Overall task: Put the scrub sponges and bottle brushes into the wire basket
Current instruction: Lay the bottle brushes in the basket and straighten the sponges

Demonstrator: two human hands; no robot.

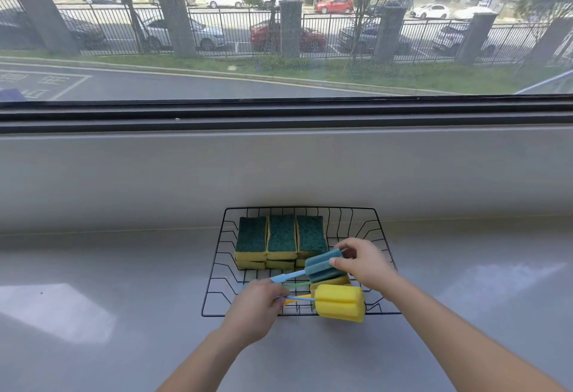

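Note:
A black wire basket [217,255] sits on the grey counter. Green-and-yellow scrub sponges [280,236] lie stacked side by side along its far side. My left hand [254,308] grips the thin handles of the bottle brushes at the basket's front left. A yellow foam brush head [339,301] hangs over the basket's front rim. My right hand [362,263] pinches the blue foam brush head [322,264] above the basket's middle. Another yellow brush head [331,280] peeks out beneath the blue one.
The grey counter [108,283] spreads wide to both sides of the basket. A low grey wall [279,171] and a window sill rise directly behind it, with a street and parked cars outside.

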